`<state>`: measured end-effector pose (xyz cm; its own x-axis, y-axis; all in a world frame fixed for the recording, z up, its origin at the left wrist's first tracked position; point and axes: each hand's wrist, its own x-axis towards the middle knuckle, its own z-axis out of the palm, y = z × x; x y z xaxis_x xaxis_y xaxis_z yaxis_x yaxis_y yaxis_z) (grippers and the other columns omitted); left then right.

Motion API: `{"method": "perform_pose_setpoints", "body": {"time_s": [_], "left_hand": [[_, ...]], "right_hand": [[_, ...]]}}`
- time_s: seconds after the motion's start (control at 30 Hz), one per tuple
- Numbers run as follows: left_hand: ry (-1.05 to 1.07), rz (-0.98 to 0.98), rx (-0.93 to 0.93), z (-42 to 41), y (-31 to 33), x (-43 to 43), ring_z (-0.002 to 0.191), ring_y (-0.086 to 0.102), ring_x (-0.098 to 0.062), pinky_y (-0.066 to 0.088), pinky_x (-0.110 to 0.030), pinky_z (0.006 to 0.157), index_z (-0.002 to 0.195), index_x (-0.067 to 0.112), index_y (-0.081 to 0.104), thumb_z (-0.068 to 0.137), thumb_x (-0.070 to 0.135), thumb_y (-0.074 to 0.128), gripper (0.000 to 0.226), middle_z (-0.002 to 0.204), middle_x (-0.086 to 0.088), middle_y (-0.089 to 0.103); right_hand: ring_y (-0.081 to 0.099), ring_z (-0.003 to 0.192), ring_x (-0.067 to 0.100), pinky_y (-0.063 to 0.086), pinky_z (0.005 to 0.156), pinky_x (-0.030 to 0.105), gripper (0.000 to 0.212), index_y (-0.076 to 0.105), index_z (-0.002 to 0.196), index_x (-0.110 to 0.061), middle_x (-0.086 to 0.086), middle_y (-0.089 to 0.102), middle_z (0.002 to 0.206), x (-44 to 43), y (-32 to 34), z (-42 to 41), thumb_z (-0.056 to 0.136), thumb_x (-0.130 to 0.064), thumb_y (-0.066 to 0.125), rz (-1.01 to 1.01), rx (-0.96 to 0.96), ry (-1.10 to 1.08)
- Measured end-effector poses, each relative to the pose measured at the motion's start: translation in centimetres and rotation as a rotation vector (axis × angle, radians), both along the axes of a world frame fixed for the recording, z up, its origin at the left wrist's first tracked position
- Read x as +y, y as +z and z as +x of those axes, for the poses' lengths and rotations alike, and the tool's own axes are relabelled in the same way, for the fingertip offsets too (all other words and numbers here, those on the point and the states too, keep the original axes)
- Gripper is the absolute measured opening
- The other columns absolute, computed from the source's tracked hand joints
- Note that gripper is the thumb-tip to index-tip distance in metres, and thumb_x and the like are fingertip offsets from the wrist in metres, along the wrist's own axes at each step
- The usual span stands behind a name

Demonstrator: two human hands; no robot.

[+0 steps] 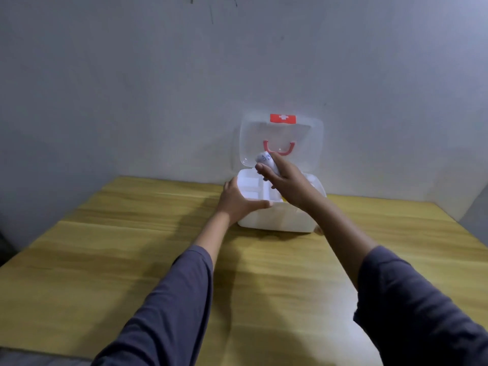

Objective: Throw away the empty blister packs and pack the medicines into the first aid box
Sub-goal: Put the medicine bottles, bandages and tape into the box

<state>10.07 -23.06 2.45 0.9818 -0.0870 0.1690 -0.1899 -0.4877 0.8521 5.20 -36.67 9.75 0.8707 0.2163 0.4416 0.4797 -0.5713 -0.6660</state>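
A white first aid box (280, 220) stands open at the far side of the wooden table (132, 247). Its clear lid (250, 138), with a red handle and a red cross label, leans upright against the wall. A white divided tray (250, 188) sits in the top of the box. My left hand (237, 202) grips the box's front left corner, thumb along the rim. Above the tray, my right hand (285, 180) holds a small white medicine bottle (264, 157) with blue print, tilted up and to the left. Something yellow shows inside the box beneath my right wrist.
A grey wall (158, 88) rises directly behind the box. The table's left edge and right edge slope away toward the floor. Both my forearms in dark blue sleeves stretch across the table's middle.
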Motion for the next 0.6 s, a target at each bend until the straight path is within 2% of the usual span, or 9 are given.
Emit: {"method": "perform_pose_setpoints", "body": {"time_s": [0.13, 0.2, 0.27, 0.33, 0.4, 0.5, 0.6], "left_hand": [[0.033, -0.024, 0.004, 0.4, -1.1, -0.4, 0.142, 0.038, -0.019, 0.037, -0.026, 0.103, 0.151, 0.017, 0.036, 0.060, 0.047, 0.091, 0.111, 0.148, -0.004, 0.041], [0.044, -0.018, 0.012, 0.7, -1.2, -0.6, 0.138, 0.043, -0.019, 0.042, -0.027, 0.102, 0.149, 0.017, 0.039, 0.059, 0.048, 0.090, 0.108, 0.145, -0.003, 0.044], [0.049, -0.015, -0.002, 0.8, -1.2, -0.6, 0.132, 0.050, -0.020, 0.047, -0.033, 0.103, 0.143, 0.017, 0.045, 0.058, 0.046, 0.090, 0.101, 0.139, -0.005, 0.050], [0.057, -0.031, -0.029, 0.8, -1.4, -0.7, 0.128, 0.050, -0.018, 0.044, -0.028, 0.095, 0.138, 0.018, 0.048, 0.059, 0.044, 0.090, 0.093, 0.132, 0.001, 0.049], [0.060, -0.049, -0.041, 0.6, -1.5, -0.7, 0.125, 0.045, -0.013, 0.037, -0.024, 0.092, 0.141, 0.019, 0.045, 0.059, 0.043, 0.090, 0.097, 0.127, 0.008, 0.041], [0.060, -0.054, -0.031, 0.7, -1.3, -0.8, 0.127, 0.051, -0.019, 0.047, -0.030, 0.096, 0.140, 0.016, 0.047, 0.056, 0.043, 0.091, 0.098, 0.135, -0.001, 0.052], [0.059, -0.026, -0.028, 0.7, -1.2, -0.8, 0.130, 0.050, -0.023, 0.047, -0.030, 0.097, 0.141, 0.015, 0.047, 0.057, 0.046, 0.091, 0.099, 0.137, -0.005, 0.053]], "right_hand": [[0.061, 0.092, 0.031, 0.049, 0.080, 0.048, 0.041, 0.053, 0.103, 0.000, 0.022, 0.062, 0.099, 1.5, -0.2, 3.5, 0.092, -0.039, 0.048, -0.053, 0.156, 0.016], [0.060, 0.095, 0.030, 0.048, 0.083, 0.049, 0.045, 0.052, 0.104, 0.000, 0.020, 0.063, 0.102, 1.7, -1.1, 4.7, 0.091, -0.043, 0.047, -0.096, 0.237, -0.001], [0.062, 0.092, 0.024, 0.047, 0.083, 0.042, 0.041, 0.056, 0.101, -0.007, 0.008, 0.066, 0.095, 1.8, -1.8, 5.2, 0.090, -0.045, 0.047, -0.128, 0.280, -0.001], [0.062, 0.090, 0.019, 0.046, 0.083, 0.038, 0.039, 0.058, 0.098, -0.010, -0.001, 0.066, 0.090, 1.8, -2.2, 5.4, 0.090, -0.046, 0.046, -0.125, 0.287, -0.004], [0.063, 0.089, 0.023, 0.047, 0.083, 0.041, 0.043, 0.057, 0.096, -0.006, 0.006, 0.068, 0.092, 1.8, -2.2, 5.5, 0.090, -0.047, 0.046, -0.100, 0.281, -0.030], [0.054, 0.076, 0.021, 0.040, 0.070, 0.036, 0.046, 0.055, 0.092, 0.000, 0.009, 0.059, 0.082, 1.7, -2.1, 5.4, 0.090, -0.045, 0.047, -0.111, 0.255, -0.062], [0.061, 0.083, 0.023, 0.047, 0.077, 0.037, 0.038, 0.059, 0.095, -0.001, 0.009, 0.067, 0.090, 1.6, -1.8, 5.4, 0.090, -0.038, 0.051, -0.080, 0.257, -0.064]]}}
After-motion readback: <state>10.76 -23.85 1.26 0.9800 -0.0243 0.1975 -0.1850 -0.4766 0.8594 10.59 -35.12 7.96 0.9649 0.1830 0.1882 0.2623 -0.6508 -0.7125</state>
